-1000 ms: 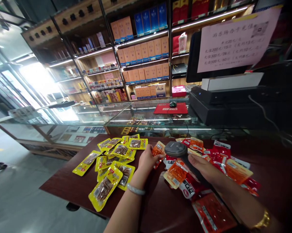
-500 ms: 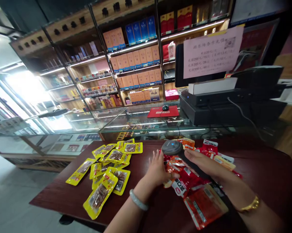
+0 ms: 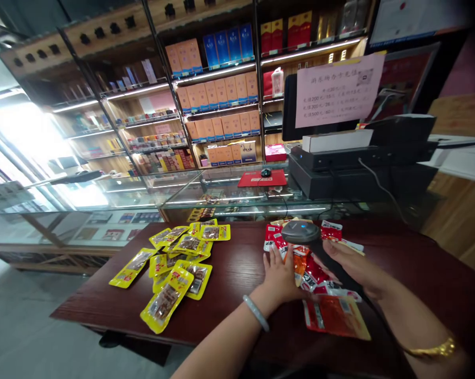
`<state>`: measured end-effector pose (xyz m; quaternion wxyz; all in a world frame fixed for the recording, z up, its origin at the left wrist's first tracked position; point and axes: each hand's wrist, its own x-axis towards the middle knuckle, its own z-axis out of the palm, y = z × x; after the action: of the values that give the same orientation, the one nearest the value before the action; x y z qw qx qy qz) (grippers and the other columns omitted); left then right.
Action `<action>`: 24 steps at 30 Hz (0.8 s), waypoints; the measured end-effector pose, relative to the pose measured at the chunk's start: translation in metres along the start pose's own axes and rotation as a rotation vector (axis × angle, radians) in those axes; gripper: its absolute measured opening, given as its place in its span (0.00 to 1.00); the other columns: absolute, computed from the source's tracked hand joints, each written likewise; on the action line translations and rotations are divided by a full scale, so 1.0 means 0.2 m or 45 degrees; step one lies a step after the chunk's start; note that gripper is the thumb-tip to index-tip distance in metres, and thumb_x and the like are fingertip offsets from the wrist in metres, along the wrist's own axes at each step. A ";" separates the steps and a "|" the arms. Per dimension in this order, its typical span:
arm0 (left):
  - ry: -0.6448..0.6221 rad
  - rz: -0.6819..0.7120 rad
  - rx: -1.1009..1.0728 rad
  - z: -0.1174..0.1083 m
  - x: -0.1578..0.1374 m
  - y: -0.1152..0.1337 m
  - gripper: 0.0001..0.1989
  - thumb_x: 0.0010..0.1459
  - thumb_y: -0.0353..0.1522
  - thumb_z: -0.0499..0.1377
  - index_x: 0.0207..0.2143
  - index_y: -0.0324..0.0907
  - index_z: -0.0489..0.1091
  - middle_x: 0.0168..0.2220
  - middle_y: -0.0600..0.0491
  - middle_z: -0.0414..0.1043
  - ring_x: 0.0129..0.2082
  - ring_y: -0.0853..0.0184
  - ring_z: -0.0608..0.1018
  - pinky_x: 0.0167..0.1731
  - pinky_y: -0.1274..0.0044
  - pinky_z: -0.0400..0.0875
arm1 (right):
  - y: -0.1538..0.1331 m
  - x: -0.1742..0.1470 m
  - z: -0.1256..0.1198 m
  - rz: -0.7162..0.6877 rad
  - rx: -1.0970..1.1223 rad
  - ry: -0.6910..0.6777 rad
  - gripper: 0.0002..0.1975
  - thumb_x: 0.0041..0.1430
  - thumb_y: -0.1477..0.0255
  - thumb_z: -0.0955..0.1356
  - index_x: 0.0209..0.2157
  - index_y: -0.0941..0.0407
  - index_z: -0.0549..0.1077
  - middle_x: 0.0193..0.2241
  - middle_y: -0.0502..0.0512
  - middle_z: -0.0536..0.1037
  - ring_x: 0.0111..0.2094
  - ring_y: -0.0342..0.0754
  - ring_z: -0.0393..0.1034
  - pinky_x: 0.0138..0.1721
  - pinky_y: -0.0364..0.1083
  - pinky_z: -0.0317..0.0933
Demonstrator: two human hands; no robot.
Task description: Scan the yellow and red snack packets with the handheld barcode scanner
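Note:
In my right hand (image 3: 356, 268) is a dark grey barcode scanner (image 3: 300, 231), its handle wrapped by my fingers and its head over a heap of snack packets. My left hand (image 3: 280, 276), a pale bangle at its wrist, lies with fingers spread against the left side of that heap; the thumb is partly hidden. Red snack packets (image 3: 314, 271) and orange ones overlap beneath both hands. Closest to me is a larger orange-red packet (image 3: 336, 316), lying flat. Yellow snack packets (image 3: 168, 297) with clear windows are piled on the left part of the brown table (image 3: 237, 268).
Behind the table stands a glass display counter (image 3: 182, 195) with a red mouse pad (image 3: 253, 179) and a black mouse (image 3: 266, 172). A monitor carries a pink paper sign (image 3: 336, 89), beside a black cash drawer (image 3: 359, 176). Shelves of boxed goods (image 3: 221, 92) line the wall.
My left hand has moved right, closer in against the red and orange packets. The scanner in my right hand has shifted slightly right. The view has turned a little; the yellow packets lie as before.

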<state>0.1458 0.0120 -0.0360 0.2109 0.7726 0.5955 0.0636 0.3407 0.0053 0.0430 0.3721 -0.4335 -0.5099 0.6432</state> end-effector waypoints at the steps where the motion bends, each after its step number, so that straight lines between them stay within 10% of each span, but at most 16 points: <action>1: 0.016 0.027 -0.001 0.01 0.02 0.02 0.72 0.34 0.63 0.62 0.71 0.44 0.29 0.72 0.36 0.23 0.69 0.39 0.29 0.64 0.47 0.31 | 0.01 -0.02 0.00 -0.007 0.016 0.000 0.28 0.51 0.43 0.70 0.31 0.56 0.69 0.20 0.46 0.68 0.17 0.38 0.57 0.19 0.39 0.49; 8: 0.086 0.047 0.056 -0.01 0.09 0.11 0.66 0.36 0.63 0.61 0.71 0.42 0.41 0.72 0.37 0.31 0.70 0.36 0.36 0.64 0.45 0.34 | 0.02 -0.08 0.00 -0.023 0.085 -0.025 0.26 0.55 0.44 0.69 0.29 0.55 0.66 0.19 0.45 0.67 0.16 0.37 0.55 0.17 0.39 0.48; 13: 0.074 0.240 0.121 -0.04 -0.12 0.13 0.69 0.37 0.65 0.60 0.71 0.47 0.30 0.72 0.40 0.25 0.69 0.37 0.31 0.62 0.42 0.31 | 0.00 -0.11 -0.01 -0.021 0.100 0.010 0.26 0.53 0.45 0.70 0.30 0.56 0.69 0.19 0.45 0.68 0.16 0.37 0.56 0.17 0.39 0.48; 18: 0.095 0.713 0.209 0.02 -0.34 0.21 0.49 0.52 0.65 0.48 0.70 0.60 0.33 0.73 0.48 0.25 0.71 0.40 0.39 0.61 0.40 0.34 | 0.01 -0.13 -0.02 0.008 0.144 0.099 0.27 0.50 0.45 0.72 0.34 0.55 0.70 0.21 0.48 0.72 0.16 0.39 0.59 0.17 0.39 0.50; 24: 0.117 0.804 0.355 0.11 -0.22 0.36 0.35 0.61 0.58 0.45 0.68 0.65 0.45 0.73 0.53 0.37 0.69 0.40 0.47 0.60 0.38 0.36 | 0.01 -0.15 -0.05 -0.086 0.143 0.074 0.25 0.53 0.47 0.72 0.32 0.55 0.69 0.23 0.48 0.72 0.17 0.38 0.59 0.17 0.39 0.50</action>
<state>0.2042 -0.0496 -0.0196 0.0461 0.9364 0.3389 0.0783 0.3611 -0.0197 0.0447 0.4319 -0.4128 -0.4763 0.6452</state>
